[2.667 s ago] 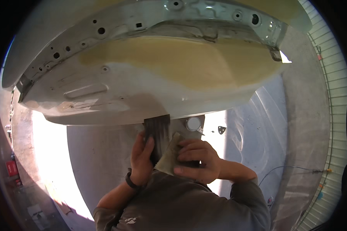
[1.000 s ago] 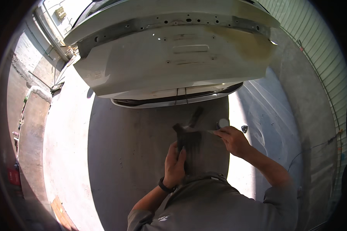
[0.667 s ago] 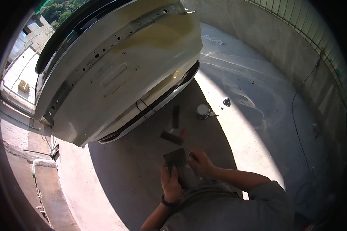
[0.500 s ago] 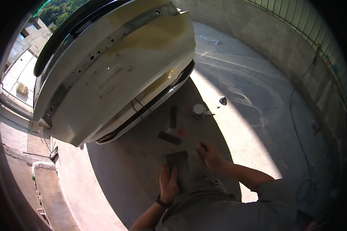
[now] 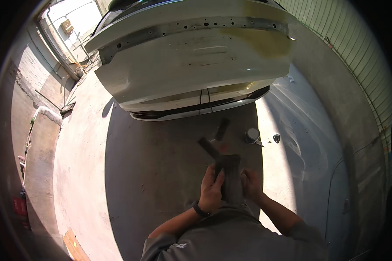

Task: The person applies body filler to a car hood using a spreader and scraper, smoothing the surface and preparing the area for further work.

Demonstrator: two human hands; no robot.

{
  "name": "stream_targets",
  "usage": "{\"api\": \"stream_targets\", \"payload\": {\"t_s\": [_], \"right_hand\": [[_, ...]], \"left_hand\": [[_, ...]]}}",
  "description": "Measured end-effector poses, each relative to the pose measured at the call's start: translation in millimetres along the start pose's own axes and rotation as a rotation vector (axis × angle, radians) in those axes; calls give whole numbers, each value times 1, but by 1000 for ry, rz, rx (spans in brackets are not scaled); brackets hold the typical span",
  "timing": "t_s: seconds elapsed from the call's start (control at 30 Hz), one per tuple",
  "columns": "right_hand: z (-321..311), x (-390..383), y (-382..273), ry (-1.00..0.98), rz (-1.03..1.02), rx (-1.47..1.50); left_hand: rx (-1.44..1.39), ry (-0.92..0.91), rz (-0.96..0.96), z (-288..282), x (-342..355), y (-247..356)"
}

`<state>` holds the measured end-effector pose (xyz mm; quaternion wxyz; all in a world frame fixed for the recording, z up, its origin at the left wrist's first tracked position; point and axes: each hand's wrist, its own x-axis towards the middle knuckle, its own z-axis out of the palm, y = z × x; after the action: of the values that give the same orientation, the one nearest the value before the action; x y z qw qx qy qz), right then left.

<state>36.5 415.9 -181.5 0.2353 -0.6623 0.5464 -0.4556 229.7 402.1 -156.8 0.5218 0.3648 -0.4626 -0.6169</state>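
My left hand is wrapped round the left side of a dark grey rectangular slab, held upright in front of my body, low in the middle of the view. My right hand is at the slab's right edge with its fingers curled; what is inside them is too dark to make out. Beyond them is a white car's rear, its panel marked with holes and a yellowish patch.
Two dark bars and a small reddish thing lie on the shaded floor. A round can and a black triangular piece lie to their right. A cable runs along the right. A red box is far left.
My right hand has come back beside the slab from farther away. The view has swung round so the car again spans the top centre.
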Motion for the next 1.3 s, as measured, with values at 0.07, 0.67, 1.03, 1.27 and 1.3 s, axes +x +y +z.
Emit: {"api": "stream_targets", "payload": {"t_s": [0.07, 0.67, 1.03, 1.27, 1.3], "right_hand": [[26, -3, -19, -130, 79, -60], [124, 39, -137, 19, 313, -224], [156, -22, -169, -138, -498, -543], [58, 27, -113, -113, 142, -352], [49, 22, -111, -343, 241, -163]], "left_hand": [[-107, 40, -25, -50, -4, 12], [-140, -165, 58, -208, -58, 66], [255, -99, 87, -209, -43, 77], [58, -652, -256, -187, -59, 79], [93, -717, -298, -178, -58, 78]]}}
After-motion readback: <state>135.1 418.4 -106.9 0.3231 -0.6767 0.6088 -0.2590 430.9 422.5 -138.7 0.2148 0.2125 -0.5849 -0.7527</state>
